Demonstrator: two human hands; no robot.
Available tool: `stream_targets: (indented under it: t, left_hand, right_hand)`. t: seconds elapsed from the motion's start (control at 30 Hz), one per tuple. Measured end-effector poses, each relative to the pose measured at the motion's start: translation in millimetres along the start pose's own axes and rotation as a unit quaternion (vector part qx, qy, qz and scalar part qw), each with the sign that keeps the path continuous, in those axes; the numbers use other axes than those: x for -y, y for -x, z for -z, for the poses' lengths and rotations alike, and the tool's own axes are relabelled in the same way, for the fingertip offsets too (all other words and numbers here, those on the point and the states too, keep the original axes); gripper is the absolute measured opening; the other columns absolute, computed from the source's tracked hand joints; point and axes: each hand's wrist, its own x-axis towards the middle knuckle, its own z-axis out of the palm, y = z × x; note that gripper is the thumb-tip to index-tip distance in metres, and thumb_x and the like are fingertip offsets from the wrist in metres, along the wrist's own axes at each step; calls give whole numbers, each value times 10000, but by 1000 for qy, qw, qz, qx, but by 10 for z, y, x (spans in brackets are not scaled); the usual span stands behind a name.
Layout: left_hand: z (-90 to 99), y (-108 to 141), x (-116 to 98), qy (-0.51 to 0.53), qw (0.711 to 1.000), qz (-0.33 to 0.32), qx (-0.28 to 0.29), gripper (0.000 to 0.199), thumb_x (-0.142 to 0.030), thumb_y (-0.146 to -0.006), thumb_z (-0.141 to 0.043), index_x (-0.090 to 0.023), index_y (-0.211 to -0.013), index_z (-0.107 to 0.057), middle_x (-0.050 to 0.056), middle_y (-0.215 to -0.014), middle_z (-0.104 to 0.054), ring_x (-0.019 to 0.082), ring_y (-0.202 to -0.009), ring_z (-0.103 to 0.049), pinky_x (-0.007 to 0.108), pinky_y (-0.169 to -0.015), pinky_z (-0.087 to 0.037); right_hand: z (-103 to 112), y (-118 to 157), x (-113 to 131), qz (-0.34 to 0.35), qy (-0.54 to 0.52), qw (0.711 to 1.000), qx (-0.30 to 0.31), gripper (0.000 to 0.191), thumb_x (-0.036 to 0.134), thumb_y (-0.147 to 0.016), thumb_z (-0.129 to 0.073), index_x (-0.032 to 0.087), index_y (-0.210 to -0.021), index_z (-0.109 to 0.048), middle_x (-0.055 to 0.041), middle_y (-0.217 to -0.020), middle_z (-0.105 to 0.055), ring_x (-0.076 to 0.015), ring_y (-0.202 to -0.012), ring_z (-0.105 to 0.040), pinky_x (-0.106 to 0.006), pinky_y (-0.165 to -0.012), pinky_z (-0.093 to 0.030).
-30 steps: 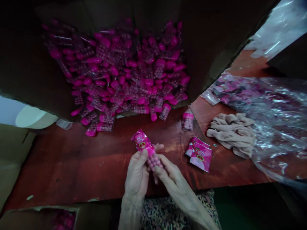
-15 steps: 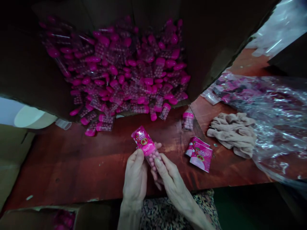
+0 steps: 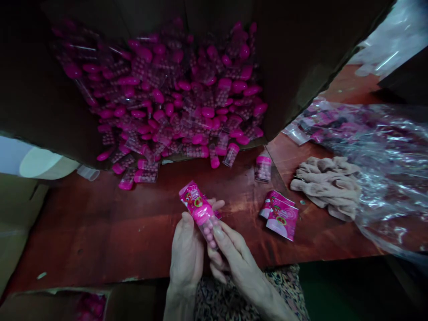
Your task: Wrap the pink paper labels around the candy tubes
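From the head view, the **left hand** and **right hand** hold a **clear plastic tube** of pink balls, tilted over the near part of the reddish wooden **surface**. Its pink cap meets a **printed pink packet**; whether the cap sits inside the packet, I cannot tell. The left fingers curl behind the tube with the thumb against its near side, while the right fingers and thumb close on its lower part, so both hands are clamped on it.

As things lie, this is the only tube joined to a packet. A large **heap of pink-capped tubes** fills the open **cardboard box** at the surface's far edge, and those in view look bare. One **loose tube** stands just beside the box's corner. Two **flat printed packets** lie to the right of the hands, near a **beige cloth** and a **clear plastic bag** by the right edge.
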Motion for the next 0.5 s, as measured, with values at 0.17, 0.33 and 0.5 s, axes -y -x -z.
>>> stream_targets:
  t: [0.17,0.33,0.5]
  left_hand:
    - [-26,60,3,-42,999,-26,-23,406,-453,-839,-466,-145,-929,-714,106,-1011,-706,228,-1119,-538,327,-1027,-302]
    - [-61,125,73,-37,998,-25,-44,409,-468,-822,-482,-143,-896,-719,120,-973,-713,255,-1082,-564,378,-1000,-348]
    - [-23,146,89,-71,996,-30,-49,425,-473,-829,-461,-143,-916,-714,127,-1036,-693,249,-1082,-563,367,-983,-373]
  right_hand:
    - [-56,46,-92,27,54,997,-39,333,517,-864,-436,205,-928,-536,22,-644,-503,-89,-482,-459,-194,-443,-424]
    - [-42,149,-174,142,300,932,-147,367,466,-903,-369,207,-1057,-577,-80,-888,-654,-182,-758,-614,-277,-690,-505]
    - [0,198,-196,132,280,938,-153,440,488,-887,-404,203,-1194,-537,-84,-983,-670,-184,-874,-642,-256,-755,-526]
